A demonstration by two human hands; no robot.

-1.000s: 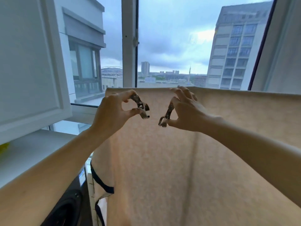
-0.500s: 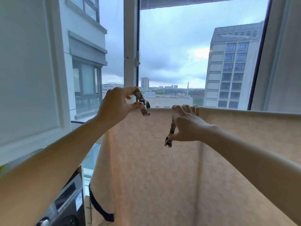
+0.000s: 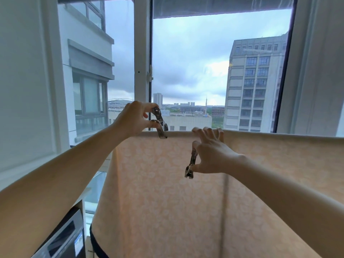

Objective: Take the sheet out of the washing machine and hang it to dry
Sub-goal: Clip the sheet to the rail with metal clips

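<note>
A pale peach sheet (image 3: 167,192) with a faint leaf pattern hangs over a horizontal line or bar in front of the window, its folded top edge running across the view. My left hand (image 3: 134,120) pinches a metal clip (image 3: 160,125) whose jaws sit at the sheet's top edge. My right hand (image 3: 210,155) holds a second metal clip (image 3: 190,165) between thumb and palm in front of the sheet, while its fingers hook over the top edge. The washing machine (image 3: 63,239) shows at the bottom left.
A white cabinet door (image 3: 28,86) stands close on the left. The white window frame post (image 3: 141,62) rises behind the left clip. A white wall or curtain (image 3: 320,71) borders the right. A dark-trimmed sheet corner (image 3: 95,244) hangs low beside the machine.
My view tilted up and the sheet's top edge sits lower in frame. The left clip came down onto the sheet's top edge. My right hand's fingers hooked over that edge, clip still held.
</note>
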